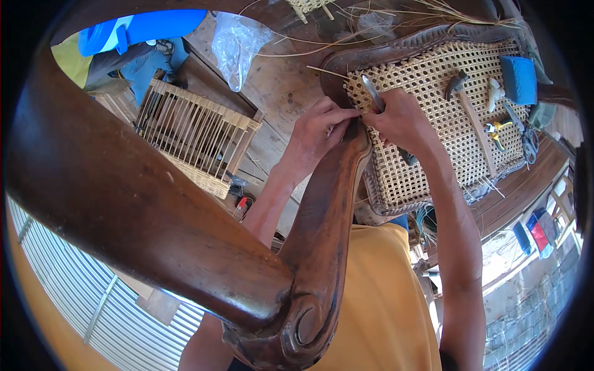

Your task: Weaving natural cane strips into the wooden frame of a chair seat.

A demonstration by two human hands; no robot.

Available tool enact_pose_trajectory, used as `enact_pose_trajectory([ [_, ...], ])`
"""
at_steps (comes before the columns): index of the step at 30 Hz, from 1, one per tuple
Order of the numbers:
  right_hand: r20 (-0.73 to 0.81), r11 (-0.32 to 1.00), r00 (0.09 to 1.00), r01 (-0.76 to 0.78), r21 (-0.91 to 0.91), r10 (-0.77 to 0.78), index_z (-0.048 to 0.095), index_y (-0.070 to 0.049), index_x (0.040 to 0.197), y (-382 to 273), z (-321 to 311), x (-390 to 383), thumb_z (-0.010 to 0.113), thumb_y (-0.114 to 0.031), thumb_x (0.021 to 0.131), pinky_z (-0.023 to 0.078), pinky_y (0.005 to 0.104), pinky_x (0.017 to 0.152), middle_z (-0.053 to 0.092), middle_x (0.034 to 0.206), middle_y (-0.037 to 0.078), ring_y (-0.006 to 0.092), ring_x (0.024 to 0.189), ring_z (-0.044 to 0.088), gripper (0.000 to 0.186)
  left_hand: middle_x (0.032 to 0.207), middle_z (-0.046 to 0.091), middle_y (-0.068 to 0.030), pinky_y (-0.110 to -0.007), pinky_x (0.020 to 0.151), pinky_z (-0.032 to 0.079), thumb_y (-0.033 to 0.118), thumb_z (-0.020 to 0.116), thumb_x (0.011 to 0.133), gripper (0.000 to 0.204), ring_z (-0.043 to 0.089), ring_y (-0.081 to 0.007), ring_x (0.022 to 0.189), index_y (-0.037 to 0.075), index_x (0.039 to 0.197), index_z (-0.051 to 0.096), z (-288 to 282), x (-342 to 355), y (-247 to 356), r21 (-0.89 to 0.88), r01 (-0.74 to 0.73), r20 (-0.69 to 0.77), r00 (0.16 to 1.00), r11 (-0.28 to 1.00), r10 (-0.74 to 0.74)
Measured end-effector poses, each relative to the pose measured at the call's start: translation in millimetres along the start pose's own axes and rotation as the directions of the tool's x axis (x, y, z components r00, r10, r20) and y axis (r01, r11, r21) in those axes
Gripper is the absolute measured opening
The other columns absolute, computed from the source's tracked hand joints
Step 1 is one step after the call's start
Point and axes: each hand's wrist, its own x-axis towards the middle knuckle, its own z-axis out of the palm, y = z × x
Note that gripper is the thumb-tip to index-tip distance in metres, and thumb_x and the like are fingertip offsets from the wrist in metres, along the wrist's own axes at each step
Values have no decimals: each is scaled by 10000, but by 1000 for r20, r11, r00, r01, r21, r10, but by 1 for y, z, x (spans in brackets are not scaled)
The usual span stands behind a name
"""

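Note:
A carved dark wooden chair frame [322, 204] stands close before me, its curved arm crossing the view. Woven cane webbing [414, 179] fills the panel at the right. At the panel's left corner, my left hand [317, 131] pinches with thumb and index finger; whatever lies between them is too small to make out. My right hand [405, 123] touches the same corner, fingers wrapped round a slim silvery metal tool [372, 91] whose bare end points up and away. Its working end is hidden by the hand. The two hands' fingertips nearly meet.
On the webbing lie a hammer [473, 123], yellow-handled pliers [497, 131], scissors [529, 145] and a blue block [518, 80]. Loose cane strands [433, 11] trail at the top. A clear plastic bag [238, 49], a slatted cane piece [195, 130] and another person's leg [145, 71] are at left.

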Motion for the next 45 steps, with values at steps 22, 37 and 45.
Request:
enact_pose_trajectory([
  [22,-125,995,988,90,-30,-93,621,56,751,18,7,3,664,-164,806,467,278,431,586,546,95,125,467,588,231,857,552,-81,-355,643,479,-31,650,787,315,593,-258,759,115,1065,663,-3,7,0,55,-5,145,989,998,-3],
  [37,-364,968,899,202,-149,-243,624,-19,969,97,9,-60,681,-223,848,442,371,553,604,665,147,259,552,564,244,805,572,-56,-325,606,475,51,647,838,253,588,-217,711,163,1061,689,-3,10,-14,74,-88,186,980,993,73],
  [45,-289,972,930,233,-19,-229,668,-13,924,116,-1,-66,692,-244,848,334,309,465,505,518,53,102,457,407,244,839,616,-49,-253,675,443,-14,646,845,268,576,-131,767,107,1076,708,-7,11,-6,31,24,223,974,999,-30],
])
